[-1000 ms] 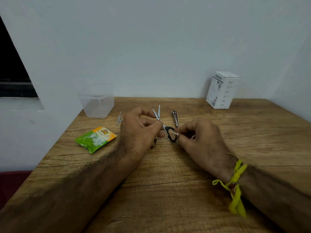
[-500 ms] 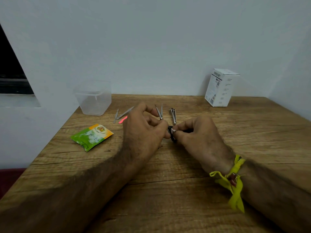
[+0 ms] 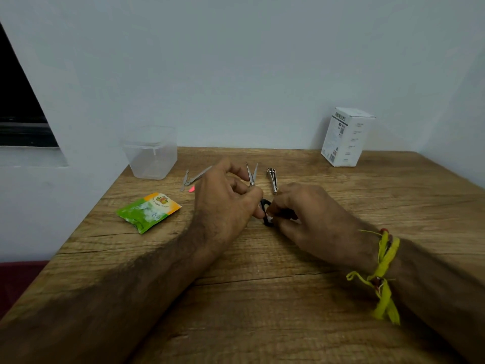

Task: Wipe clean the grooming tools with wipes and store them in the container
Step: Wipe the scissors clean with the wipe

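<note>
Steel scissors [image 3: 252, 174] between both hands

Small scissors [image 3: 252, 174] with black loop handles sit between both hands, blades parted, tips pointing away. A white scrap at the handles, perhaps a wipe [image 3: 269, 215], is pinched. Nail clipper [image 3: 272, 179] lies beyond the right hand; clear container [image 3: 151, 153] and green wipe sachet [image 3: 148, 212] left.

My table [image 3: 262, 298] is wood with a matt, grained surface. The scissors [image 3: 252, 174] have shiny metal blades and black plastic handles. The clipper [image 3: 272, 178] is polished metal. The container [image 3: 151, 156] is clear, frosted plastic. The sachet [image 3: 148, 211] looks glossy, the box [image 3: 347, 137] matt cardboard.
</note>
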{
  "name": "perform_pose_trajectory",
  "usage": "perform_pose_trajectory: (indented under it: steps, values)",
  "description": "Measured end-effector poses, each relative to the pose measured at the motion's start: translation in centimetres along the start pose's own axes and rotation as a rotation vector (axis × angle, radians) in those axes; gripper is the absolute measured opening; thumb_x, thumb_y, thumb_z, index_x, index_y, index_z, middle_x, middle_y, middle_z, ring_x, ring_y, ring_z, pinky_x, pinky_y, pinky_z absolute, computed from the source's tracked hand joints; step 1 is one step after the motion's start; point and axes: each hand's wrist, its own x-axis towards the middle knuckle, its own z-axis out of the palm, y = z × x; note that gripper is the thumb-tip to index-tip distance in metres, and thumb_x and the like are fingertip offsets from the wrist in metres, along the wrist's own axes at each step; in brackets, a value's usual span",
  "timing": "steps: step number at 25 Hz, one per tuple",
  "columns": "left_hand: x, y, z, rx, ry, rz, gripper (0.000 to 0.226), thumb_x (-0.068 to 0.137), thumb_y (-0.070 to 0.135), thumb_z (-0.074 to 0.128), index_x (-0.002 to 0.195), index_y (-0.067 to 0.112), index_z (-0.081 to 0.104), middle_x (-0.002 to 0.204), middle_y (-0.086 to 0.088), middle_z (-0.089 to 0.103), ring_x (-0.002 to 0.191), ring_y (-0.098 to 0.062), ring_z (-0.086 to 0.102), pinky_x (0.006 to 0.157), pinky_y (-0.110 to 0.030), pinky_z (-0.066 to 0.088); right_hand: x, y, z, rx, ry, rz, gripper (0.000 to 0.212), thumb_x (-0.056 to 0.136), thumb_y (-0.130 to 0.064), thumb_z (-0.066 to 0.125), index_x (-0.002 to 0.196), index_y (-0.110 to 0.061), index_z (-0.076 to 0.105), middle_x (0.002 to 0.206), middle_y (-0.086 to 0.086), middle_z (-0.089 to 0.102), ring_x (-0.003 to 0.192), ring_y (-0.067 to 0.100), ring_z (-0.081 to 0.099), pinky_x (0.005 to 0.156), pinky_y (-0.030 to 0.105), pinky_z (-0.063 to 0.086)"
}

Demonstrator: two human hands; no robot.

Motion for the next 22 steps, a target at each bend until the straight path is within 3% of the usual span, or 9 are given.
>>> perform_pose_trajectory:
  steps: [3, 6, 9, 12, 14, 16, 19, 22]
  values:
    - [0.1, -0.1, 0.1, -0.003, -0.023, 0.023, 0.021, 0.081, -0.001, 0.069, 0.094, 0.013, 0.059, 0.056, 0.001, 0.071, 0.048, -0.006, 0.068, 0.059, -0.023, 0.057, -0.3, 0.2, -0.5, -0.115, -0.081, -0.109, 0.019, 0.095, -0.014, 0.056, 0.107, -0.020, 0.070, 0.096, -0.011, 0.052, 0.090, 0.007, 0.047, 0.073, 0.017, 0.033]
    - [0.4, -0.1, 0.1, 0.006, -0.033, 0.035, 0.019, 0.080, -0.002, 0.071, 0.092, 0.009, 0.061, 0.055, -0.001, 0.069, 0.039, -0.003, 0.060, 0.046, -0.017, 0.051, -0.2, 0.4, -0.9, -0.194, -0.128, -0.144, 0.023, 0.097, -0.014, 0.052, 0.112, -0.021, 0.069, 0.113, -0.005, 0.057, 0.104, 0.018, 0.052, 0.086, 0.032, 0.043]
    - [0.8, -0.3, 0.1, -0.006, -0.023, 0.018, 0.020, 0.078, -0.003, 0.072, 0.092, 0.008, 0.061, 0.058, -0.003, 0.070, 0.038, -0.003, 0.057, 0.041, -0.018, 0.049, 0.3, 1.0, -0.6, -0.368, -0.070, -0.230, 0.025, 0.086, -0.003, 0.068, 0.104, -0.019, 0.071, 0.109, 0.000, 0.060, 0.095, 0.025, 0.056, 0.072, 0.039, 0.052]
    - [0.8, -0.4, 0.1, -0.027, -0.020, 0.013, 0.020, 0.078, -0.003, 0.071, 0.091, 0.007, 0.060, 0.059, -0.006, 0.070, 0.037, -0.005, 0.056, 0.041, -0.019, 0.049, 0.4, 1.6, -0.2, -0.443, 0.005, -0.286, 0.034, 0.066, -0.001, 0.085, 0.092, -0.019, 0.073, 0.099, 0.001, 0.063, 0.085, 0.023, 0.060, 0.059, 0.034, 0.053]
    - [0.6, -0.3, 0.1, -0.024, -0.028, 0.015, 0.019, 0.080, -0.003, 0.071, 0.091, 0.008, 0.060, 0.058, -0.004, 0.070, 0.037, -0.005, 0.057, 0.042, -0.019, 0.050, 0.0, 1.4, -0.3, -0.408, -0.042, -0.294, 0.037, 0.062, -0.003, 0.089, 0.091, -0.021, 0.074, 0.098, 0.000, 0.065, 0.083, 0.021, 0.059, 0.058, 0.029, 0.048]
    - [0.6, -0.3, 0.1, -0.019, -0.028, 0.016, 0.018, 0.081, -0.002, 0.071, 0.091, 0.008, 0.060, 0.057, -0.004, 0.069, 0.037, -0.005, 0.057, 0.043, -0.020, 0.051, -0.1, 0.8, -0.7, -0.390, -0.083, -0.291, 0.031, 0.073, -0.005, 0.083, 0.097, -0.021, 0.074, 0.102, 0.000, 0.065, 0.085, 0.017, 0.055, 0.063, 0.027, 0.040]
    - [0.7, -0.6, 0.1, -0.020, -0.015, 0.005, 0.017, 0.082, 0.000, 0.071, 0.092, 0.008, 0.060, 0.055, -0.003, 0.069, 0.038, -0.007, 0.059, 0.046, -0.021, 0.053, 0.0, 0.8, -0.8, -0.309, -0.082, -0.233, 0.024, 0.096, -0.012, 0.058, 0.114, -0.023, 0.069, 0.115, -0.004, 0.057, 0.096, 0.010, 0.040, 0.077, 0.026, 0.033]
    - [0.1, -0.6, 0.0, -0.075, 0.021, -0.035, 0.017, 0.083, 0.001, 0.070, 0.094, 0.008, 0.059, 0.053, -0.003, 0.068, 0.042, -0.008, 0.063, 0.052, -0.018, 0.054, -0.3, 0.3, -0.3, -0.097, -0.035, -0.051, 0.023, 0.096, -0.014, 0.057, 0.112, -0.023, 0.071, 0.107, -0.010, 0.060, 0.099, 0.005, 0.050, 0.085, 0.018, 0.039]
